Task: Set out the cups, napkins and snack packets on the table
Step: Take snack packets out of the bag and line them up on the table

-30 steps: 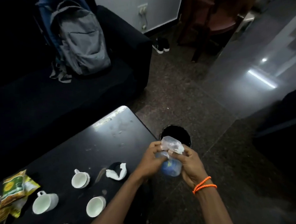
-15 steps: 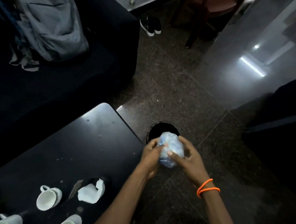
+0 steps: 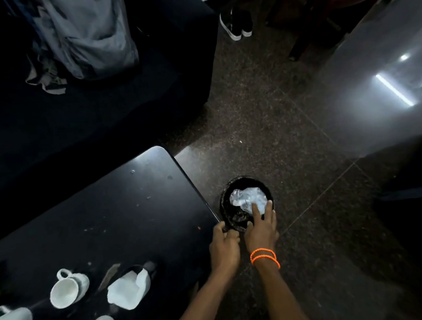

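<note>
I can't make out a single word, number or brand anywhere in front of me. The white cups on my table are plain, with no print on the sides that face me. The crumpled clear plastic under my right hand shows only glare and creases, nothing legible. The grey backpack on the sofa carries no logo I can read in this dim light.
</note>
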### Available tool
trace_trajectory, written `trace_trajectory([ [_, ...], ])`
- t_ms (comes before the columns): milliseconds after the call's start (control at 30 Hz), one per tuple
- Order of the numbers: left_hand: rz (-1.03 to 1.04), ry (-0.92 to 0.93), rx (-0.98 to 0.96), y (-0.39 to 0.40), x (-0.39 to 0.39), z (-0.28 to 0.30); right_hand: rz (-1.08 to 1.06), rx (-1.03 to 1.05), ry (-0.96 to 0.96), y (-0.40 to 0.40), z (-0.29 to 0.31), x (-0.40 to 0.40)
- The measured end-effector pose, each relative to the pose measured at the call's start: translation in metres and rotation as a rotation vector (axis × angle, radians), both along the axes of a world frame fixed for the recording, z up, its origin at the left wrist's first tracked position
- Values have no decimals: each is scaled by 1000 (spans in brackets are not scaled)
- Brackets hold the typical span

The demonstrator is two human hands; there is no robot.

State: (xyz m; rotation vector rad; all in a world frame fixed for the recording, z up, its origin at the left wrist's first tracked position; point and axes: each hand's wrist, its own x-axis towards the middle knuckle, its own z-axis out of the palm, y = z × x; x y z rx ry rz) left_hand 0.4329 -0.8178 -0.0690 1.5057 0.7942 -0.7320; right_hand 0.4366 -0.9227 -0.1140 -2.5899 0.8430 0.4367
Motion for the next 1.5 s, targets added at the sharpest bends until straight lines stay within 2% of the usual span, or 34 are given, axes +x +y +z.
trace_trajectory([
  [167, 15, 47, 5, 27, -20, -3, -105, 129, -292, 22, 9, -18],
  [267, 41, 22, -57, 44, -23, 13, -121, 204, -362, 41, 28, -17],
  [367, 78, -3, -203, 72, -26, 46, -93, 254, -417, 75, 56, -4],
  [500, 238, -120, -271, 149, -23, 90, 84, 344, -508, 151, 98, 25],
  [633, 396, -257, -254, 257, -37, 122, 276, 447, -521, 248, 121, 45],
  [800, 625, -357, -81, 407, -70, 118, 492, 630, -371, 387, 106, 40],
  [933, 876, -251, 199, 517, -100, 78, 620, 694, -176, 496, 72, 16],
  [1033, 770, -142, 564, 585, -113, 44, 563, 777, 89, 572, 45, -1],
  [1133, 512, -161, 718, 634, -103, 17, 363, 818, 227, 627, 15, -6],
  [1233, 239, -140, 675, 660, -80, -3, 204, 846, 251, 659, -7, -2],
  [1300, 164, -78, 595, 665, -73, -13, 112, 921, 293, 670, -13, -2],
  [1500, 324, -100, 473, 661, -64, -16, -10, 1086, 339, 651, -10, 10],
])
